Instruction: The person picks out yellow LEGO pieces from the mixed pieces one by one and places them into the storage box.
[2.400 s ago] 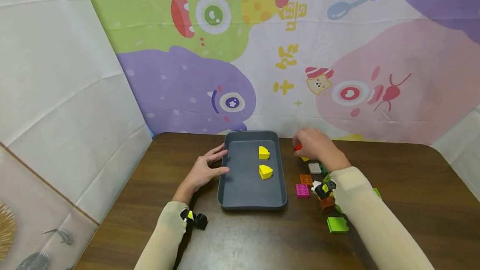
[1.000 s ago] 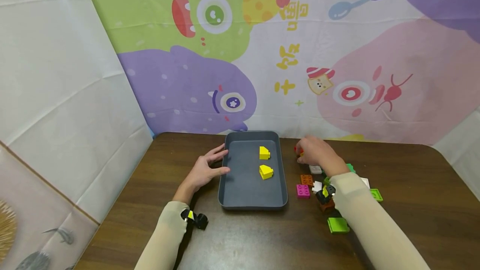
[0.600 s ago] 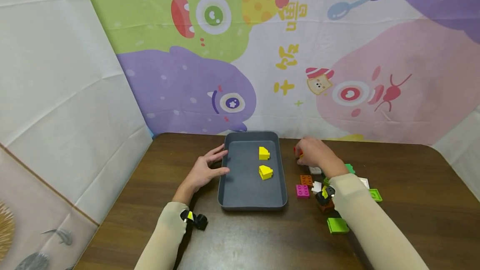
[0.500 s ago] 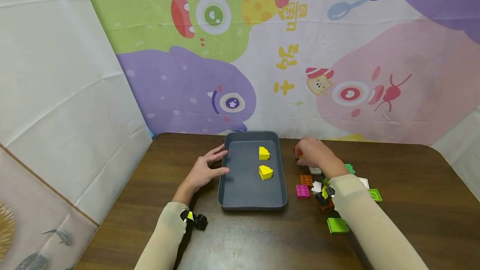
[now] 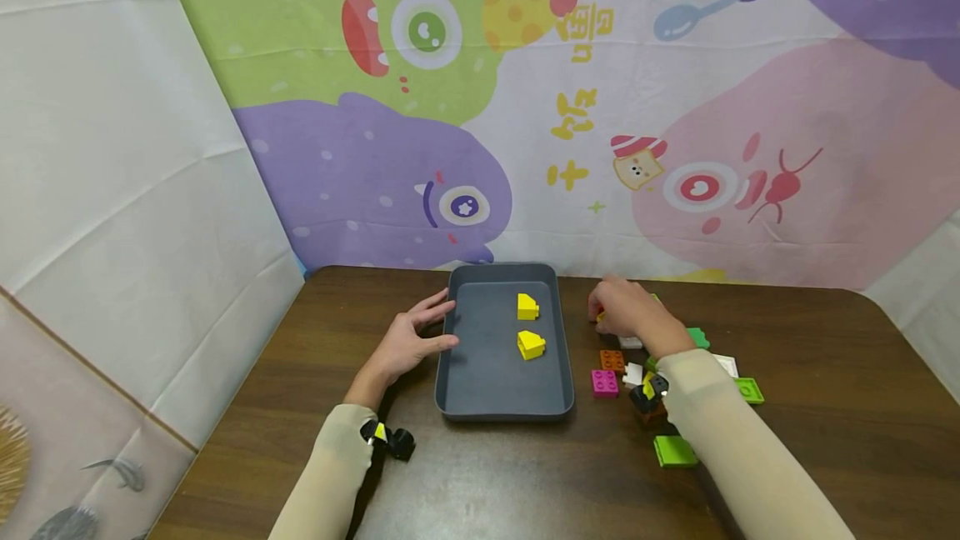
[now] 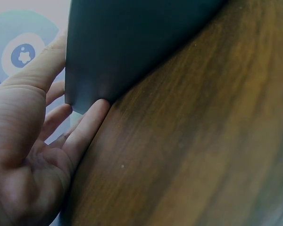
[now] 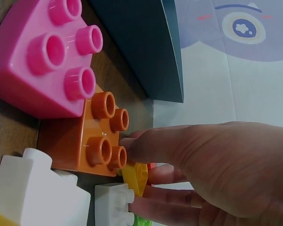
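My left hand (image 5: pixel 402 348) rests at the left side of a dark grey tray (image 5: pixel 472 394), its fingers and thumb spread along the wall. In the left wrist view, fingertips touch the tray's outer side. Two yellow sloped bricks (image 5: pixel 528 307) lie in the tray, apart. Right of the tray, my right hand (image 5: pixel 633 311) bends its thumb and fingers round a small yellow brick (image 7: pixel 136 176). A sliver of red (image 7: pixel 153 165) shows behind that brick in the right wrist view; the fingertips are partly hidden.
Near the right hand lie an orange brick (image 5: pixel 611 360), a pink brick (image 5: pixel 604 383), white bricks (image 5: pixel 633 374), a light green plate (image 5: pixel 675 451) and other green pieces (image 5: pixel 748 390). The right forearm covers part of this pile. A printed cloth (image 5: pixel 420 182) hangs behind the table.
The right hand has come slightly nearer the person; the red piece seen at its fingertips is now hidden in the head view. A green piece shows behind the hand. The left hand and tray stay put.
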`<control>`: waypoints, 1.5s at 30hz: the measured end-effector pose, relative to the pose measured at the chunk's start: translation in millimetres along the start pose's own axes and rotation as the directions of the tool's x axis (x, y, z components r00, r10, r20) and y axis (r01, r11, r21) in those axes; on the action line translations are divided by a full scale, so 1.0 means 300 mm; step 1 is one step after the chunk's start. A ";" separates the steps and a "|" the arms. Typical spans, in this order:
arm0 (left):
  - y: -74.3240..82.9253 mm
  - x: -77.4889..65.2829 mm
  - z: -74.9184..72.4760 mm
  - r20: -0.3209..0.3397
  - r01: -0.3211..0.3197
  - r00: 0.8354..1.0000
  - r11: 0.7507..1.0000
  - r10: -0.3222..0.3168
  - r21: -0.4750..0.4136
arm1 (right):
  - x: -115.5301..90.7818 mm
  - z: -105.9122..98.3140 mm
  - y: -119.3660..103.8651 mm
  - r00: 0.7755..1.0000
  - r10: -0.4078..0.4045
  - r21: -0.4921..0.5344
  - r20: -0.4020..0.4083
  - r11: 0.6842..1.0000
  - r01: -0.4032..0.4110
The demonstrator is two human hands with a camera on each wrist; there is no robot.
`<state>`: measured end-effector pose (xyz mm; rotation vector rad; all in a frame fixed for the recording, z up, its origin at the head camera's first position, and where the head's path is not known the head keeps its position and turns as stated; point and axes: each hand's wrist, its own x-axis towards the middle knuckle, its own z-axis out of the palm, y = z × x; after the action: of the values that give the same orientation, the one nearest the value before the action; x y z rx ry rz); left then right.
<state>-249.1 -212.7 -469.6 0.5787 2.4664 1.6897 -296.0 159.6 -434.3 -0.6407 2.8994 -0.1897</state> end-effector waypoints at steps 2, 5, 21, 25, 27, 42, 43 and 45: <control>0.000 0.000 0.000 0.001 0.000 1.000 1.000 0.000 0.000 | -0.001 0.000 0.000 1.000 -0.003 -0.001 0.001 1.000 0.003; 0.000 -0.001 0.000 0.001 0.000 1.000 1.000 0.000 0.000 | -0.005 -0.001 -0.001 1.000 -0.019 -0.010 0.002 1.000 0.019; 0.001 -0.002 -0.001 0.001 -0.008 1.000 1.000 0.008 0.010 | 0.002 0.010 0.001 0.999 -0.032 0.005 0.000 0.999 0.032; 0.000 -0.001 0.000 0.001 -0.008 1.000 1.000 0.008 0.010 | -0.001 0.009 -0.004 1.000 -0.011 0.024 0.025 1.000 0.011; 0.000 0.000 0.000 -0.001 -0.006 1.000 1.000 0.006 0.013 | -0.002 0.007 -0.005 0.999 -0.004 0.027 0.033 1.000 0.003; -0.001 0.000 -0.001 -0.001 0.004 1.000 1.000 -0.004 0.013 | 0.001 0.004 -0.013 0.999 -0.006 0.023 0.042 1.000 0.005; -0.002 0.000 -0.001 0.000 0.004 1.000 1.000 -0.004 0.014 | 0.000 0.003 -0.014 0.999 -0.006 0.025 0.043 1.000 0.005; -0.002 -0.001 -0.001 0.002 0.005 1.000 1.000 -0.005 0.015 | -0.002 0.002 -0.015 0.999 -0.006 0.025 0.044 1.000 0.005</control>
<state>-249.1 -213.1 -470.0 0.5756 2.4792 1.6695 -293.6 155.9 -433.9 -0.6406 2.8491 -0.2102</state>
